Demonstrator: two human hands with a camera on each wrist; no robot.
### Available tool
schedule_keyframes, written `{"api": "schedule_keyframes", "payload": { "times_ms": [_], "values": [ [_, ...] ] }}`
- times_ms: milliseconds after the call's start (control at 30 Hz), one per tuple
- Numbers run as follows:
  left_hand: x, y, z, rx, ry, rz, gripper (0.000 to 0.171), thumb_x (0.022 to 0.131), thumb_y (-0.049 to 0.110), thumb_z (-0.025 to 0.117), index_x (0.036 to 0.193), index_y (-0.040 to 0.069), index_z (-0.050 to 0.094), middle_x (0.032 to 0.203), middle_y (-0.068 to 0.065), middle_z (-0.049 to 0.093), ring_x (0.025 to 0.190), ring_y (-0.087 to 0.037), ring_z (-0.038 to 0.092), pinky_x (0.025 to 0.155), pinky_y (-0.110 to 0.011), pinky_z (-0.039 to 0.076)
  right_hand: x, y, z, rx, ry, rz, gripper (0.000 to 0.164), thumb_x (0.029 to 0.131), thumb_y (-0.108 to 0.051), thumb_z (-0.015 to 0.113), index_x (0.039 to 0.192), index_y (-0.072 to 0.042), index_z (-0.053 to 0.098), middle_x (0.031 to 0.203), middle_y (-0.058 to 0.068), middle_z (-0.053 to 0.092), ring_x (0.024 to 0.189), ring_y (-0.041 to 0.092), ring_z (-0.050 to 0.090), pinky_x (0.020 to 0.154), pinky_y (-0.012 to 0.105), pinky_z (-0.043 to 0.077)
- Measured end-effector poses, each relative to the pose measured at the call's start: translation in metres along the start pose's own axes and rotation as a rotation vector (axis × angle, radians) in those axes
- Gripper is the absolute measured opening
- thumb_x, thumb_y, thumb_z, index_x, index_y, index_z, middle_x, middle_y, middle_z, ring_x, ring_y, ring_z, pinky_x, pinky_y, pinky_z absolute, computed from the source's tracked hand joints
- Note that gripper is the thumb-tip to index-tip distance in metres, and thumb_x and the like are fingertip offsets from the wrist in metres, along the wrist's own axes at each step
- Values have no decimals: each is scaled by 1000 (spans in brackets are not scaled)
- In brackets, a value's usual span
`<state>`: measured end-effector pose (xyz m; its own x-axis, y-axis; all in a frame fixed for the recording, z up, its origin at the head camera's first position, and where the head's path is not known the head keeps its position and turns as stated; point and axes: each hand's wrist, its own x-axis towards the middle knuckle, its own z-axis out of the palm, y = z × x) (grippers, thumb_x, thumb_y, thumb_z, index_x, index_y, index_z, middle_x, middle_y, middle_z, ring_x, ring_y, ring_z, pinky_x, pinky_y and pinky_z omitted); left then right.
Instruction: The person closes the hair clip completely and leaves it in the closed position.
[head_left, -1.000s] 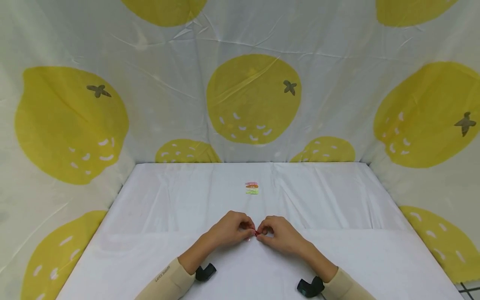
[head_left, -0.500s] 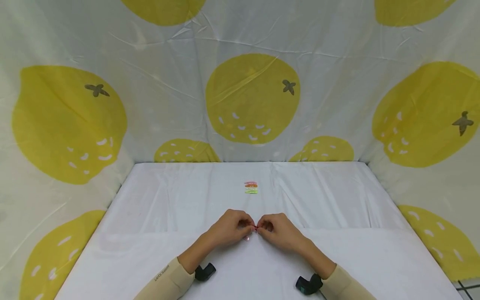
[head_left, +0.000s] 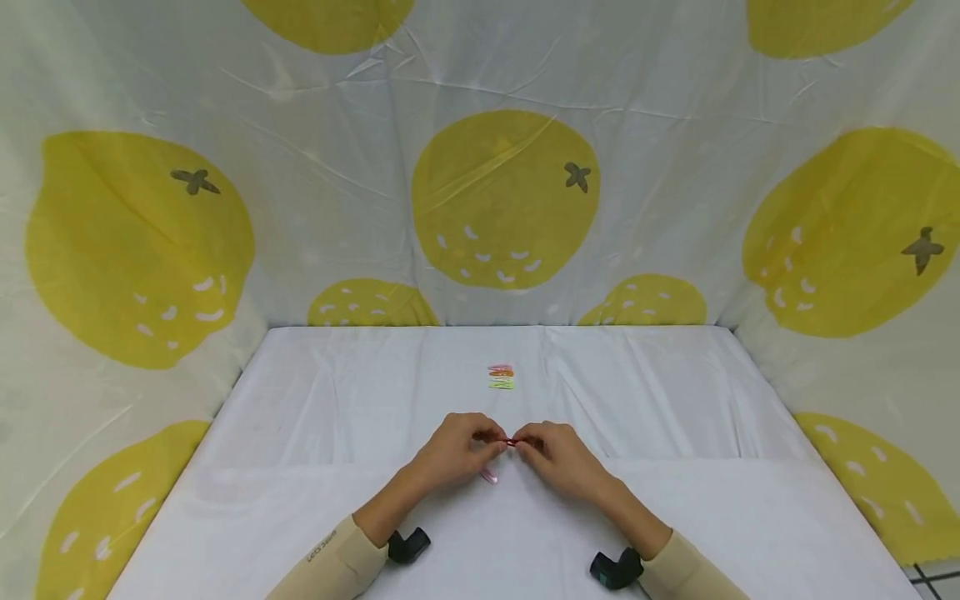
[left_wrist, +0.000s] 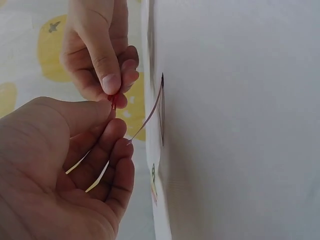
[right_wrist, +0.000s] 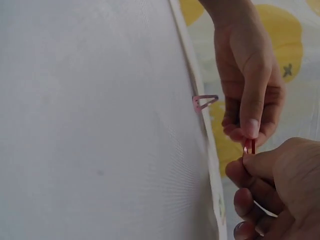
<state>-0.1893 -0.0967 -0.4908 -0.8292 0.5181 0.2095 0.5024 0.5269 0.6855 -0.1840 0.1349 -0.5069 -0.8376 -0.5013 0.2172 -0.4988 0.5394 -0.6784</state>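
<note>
A small red snap hair clip (head_left: 512, 442) is stretched between my two hands above the white table. The left hand (head_left: 459, 450) pinches one end with thumb and forefinger. At the other end, the right hand (head_left: 562, 460) has the clip between its thumb and fingertips. Much of the red clip (right_wrist: 253, 146) is covered by fingertips in the right wrist view. Just below the left hand, a pink snap hair clip (head_left: 489, 476) lies on the cloth. That pink clip (right_wrist: 196, 104) looks sprung open in the right wrist view, one part standing up from the cloth.
Farther back on the white cloth (head_left: 660, 392), several hair clips lie stacked in a column, among them a pink one, an orange clip (head_left: 502, 373) and a green clip (head_left: 502, 386). Lemon-print curtains (head_left: 300, 167) enclose the table at the back and sides.
Both hands have moved slightly forward, away from the body, with the red hair clip. More of the red clip now shows between the fingertips, and more of the pink clip is uncovered.
</note>
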Motion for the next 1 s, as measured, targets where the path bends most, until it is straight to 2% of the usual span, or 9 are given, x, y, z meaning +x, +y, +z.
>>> {"api": "schedule_keyframes", "payload": {
  "times_ms": [133, 333, 533, 800, 1000],
  "values": [
    [1, 0, -2, 4, 28, -1, 8, 95, 17, 75, 102, 16, 79, 95, 9, 76, 89, -3, 68, 87, -31, 59, 1, -1, -1, -11, 47, -31, 13, 98, -12, 70, 108, -17, 77, 95, -5, 74, 77, 2, 55, 69, 21, 50],
    [2, 0, -4, 5, 57, 14, 9, 95, 17, 75, 103, 16, 79, 97, 8, 76, 92, -5, 70, 88, -31, 58, 3, -1, -5, 9, 66, -46, 16, 99, -10, 69, 111, -15, 77, 99, 0, 76, 77, 3, 56, 70, 21, 50],
    [7, -1, -9, 0, 122, 17, 9, 95, 20, 76, 103, 17, 80, 97, 10, 76, 92, -4, 70, 88, -32, 58, 11, -1, -9, -31, 101, -32, 13, 99, -15, 70, 110, -18, 77, 92, -7, 73, 76, 3, 54, 67, 21, 48],
    [17, -5, -14, 11, 204, 3, 12, 93, 21, 78, 105, 16, 79, 98, 9, 77, 93, -8, 70, 87, -33, 58, 24, -7, -18, -67, 140, -39, 15, 98, -10, 70, 110, -14, 78, 96, -6, 74, 79, 7, 56, 72, 32, 54],
    [24, -8, -17, 12, 238, 25, 18, 93, 19, 78, 110, 11, 77, 100, 2, 77, 93, -14, 73, 87, -36, 59, 33, -4, -23, -85, 171, -43, 14, 98, -11, 70, 109, -14, 79, 95, -6, 74, 80, 11, 58, 71, 27, 50]
  ]
}}
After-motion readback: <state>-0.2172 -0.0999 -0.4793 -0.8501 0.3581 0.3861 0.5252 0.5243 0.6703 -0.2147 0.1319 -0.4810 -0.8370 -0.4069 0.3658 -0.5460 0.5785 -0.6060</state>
